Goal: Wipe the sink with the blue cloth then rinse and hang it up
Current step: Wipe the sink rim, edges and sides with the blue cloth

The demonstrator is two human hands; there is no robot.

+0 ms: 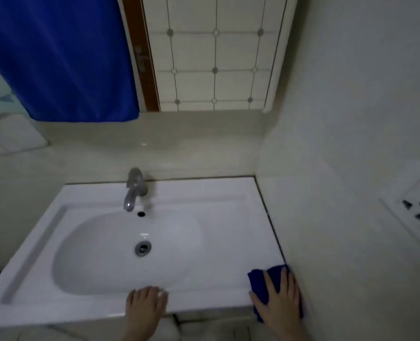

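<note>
- One view, head: right hand (281, 295) pressed flat, fingers spread, on blue cloth (259, 279) at front right corner of sink (204, 242), hard against wall; left hand (146, 306) resting on front rim, fingers relaxed, holding nothing.
- Risk: cloth overhanging front edge, liable to slide off under a careless stroke; wall socket (417, 212) near, exposed to splashes during rinsing.
- Writing: faint marks on brown frame (142, 57), unreadable; no brand seen.

One head-worn camera (wide-angle, so straight edges bow) looks from just in front of the sink (216, 193), facing forward and steeply down onto it from close above. The sink fills the lower middle; the wall (179, 143) behind it takes the top.
</note>
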